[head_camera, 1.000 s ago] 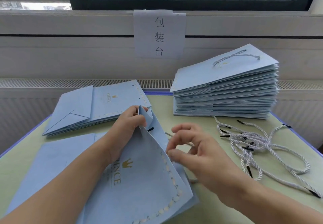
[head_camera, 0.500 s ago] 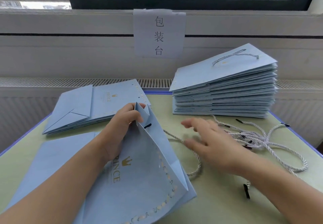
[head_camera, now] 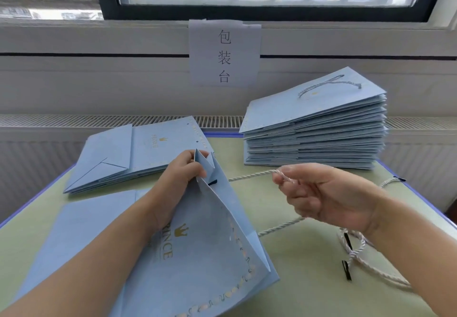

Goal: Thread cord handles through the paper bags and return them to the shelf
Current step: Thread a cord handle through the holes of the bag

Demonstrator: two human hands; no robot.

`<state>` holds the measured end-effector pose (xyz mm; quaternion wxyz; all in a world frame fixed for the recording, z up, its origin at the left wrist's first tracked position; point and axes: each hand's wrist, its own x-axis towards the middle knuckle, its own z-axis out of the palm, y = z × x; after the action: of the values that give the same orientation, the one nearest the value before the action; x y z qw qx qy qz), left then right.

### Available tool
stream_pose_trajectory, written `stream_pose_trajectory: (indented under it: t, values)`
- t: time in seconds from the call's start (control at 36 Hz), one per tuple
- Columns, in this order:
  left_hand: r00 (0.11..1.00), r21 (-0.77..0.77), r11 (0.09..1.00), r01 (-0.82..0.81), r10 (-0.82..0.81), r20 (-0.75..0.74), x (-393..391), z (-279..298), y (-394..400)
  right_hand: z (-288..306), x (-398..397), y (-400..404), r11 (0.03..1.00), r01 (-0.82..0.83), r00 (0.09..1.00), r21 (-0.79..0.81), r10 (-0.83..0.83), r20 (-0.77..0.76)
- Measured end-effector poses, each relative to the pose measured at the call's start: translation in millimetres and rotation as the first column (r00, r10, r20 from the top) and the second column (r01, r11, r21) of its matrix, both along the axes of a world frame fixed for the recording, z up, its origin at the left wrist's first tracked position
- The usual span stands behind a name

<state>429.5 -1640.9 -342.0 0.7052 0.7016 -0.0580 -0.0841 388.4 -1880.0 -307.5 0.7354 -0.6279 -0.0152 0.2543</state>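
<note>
here, paper bag [head_camera: 197, 254] held open, cord [head_camera: 254, 174] pinched

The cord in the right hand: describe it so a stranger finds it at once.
Start at the tall stack of blue bags back right. Just in front, the right hand pinches a white twisted cord in mid-air; the spare cords lie on the table.

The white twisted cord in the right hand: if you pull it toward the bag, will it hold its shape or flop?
Likely floppy: the cord sags and curves away from the right hand. Probably light, since a fingertip pinch lifts it. The twisted surface should grip rather than slip. The left hand holds the bag open, so slack may need guiding.
</note>
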Motion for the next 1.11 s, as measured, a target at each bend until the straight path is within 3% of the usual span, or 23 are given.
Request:
stream_pose_trajectory:
  t: [0.08,0.28,0.39,0.44,0.5,0.56,0.58,0.64,0.72,0.83,0.94,1.11]
  values:
    - [1.000,0.088,0.996,0.001,-0.003,0.019,-1,-1,-1,-3,8,-9,0.936,0.066,0.987,-0.345,-0.011,0.159]
    - [0.998,0.184,0.983,0.000,-0.011,0.057,-1,-1,-3,-1,12,4,0.843,0.314,0.891,-0.438,-0.102,0.442]
    - [0.990,0.280,0.957,-0.072,0.034,0.139,1,-7,-10,-10,4,26,0.795,0.259,0.868,-0.548,0.057,0.494]
    - [0.987,0.301,0.947,-0.110,0.068,0.147,2,-7,-13,-13,0,38,0.645,0.209,0.854,-0.735,0.245,0.458]
    - [0.983,0.301,0.943,-0.139,0.093,0.160,0,-2,-14,-12,-3,51,0.409,0.269,0.814,-0.872,0.387,0.433]
    - [0.977,0.315,0.936,-0.160,0.105,0.186,-1,3,-14,-6,-5,59,0.248,0.399,0.775,-0.883,0.424,0.470]
    - [0.972,0.327,0.929,-0.170,0.105,0.209,-1,6,-15,-4,-4,61,0.217,0.441,0.760,-0.871,0.425,0.491]
    - [0.957,0.355,0.912,-0.204,0.110,0.267,-2,14,-16,3,-4,66,0.277,0.419,0.777,-0.865,0.382,0.499]
    - [0.918,0.405,0.867,-0.290,0.134,0.372,-9,31,-20,10,-2,72,0.689,0.137,0.888,-0.712,0.233,0.397]
    - [0.809,0.547,0.665,-0.509,0.151,0.568,-21,63,-21,22,2,68,0.937,0.044,0.924,-0.347,0.093,0.370]
    - [0.692,0.656,0.307,-0.689,0.010,0.722,-36,104,-6,45,1,60,0.996,0.081,0.924,0.037,-0.089,0.372]
    - [0.474,0.479,0.345,-0.807,-0.105,0.874,-79,149,-6,60,2,50,0.968,0.095,0.848,0.231,-0.200,0.491]
